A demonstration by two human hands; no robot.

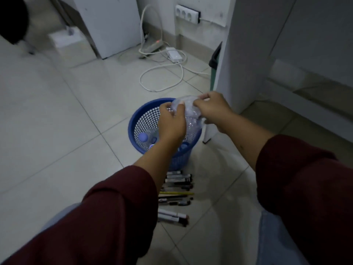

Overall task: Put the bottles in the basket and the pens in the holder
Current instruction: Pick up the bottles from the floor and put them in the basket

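We had left hand (171,121) and right hand (210,109) both closed on the clear bottle (188,111) above the blue basket (133,121); best released straight down, centred over basket, pens (176,190) just beside basket

Both arms stretched forward and down, dark red sleeves pushed up off the forearms; left hand (172,121) and right hand (212,108) close together at the same height, fingers curled and closed in a shared grip
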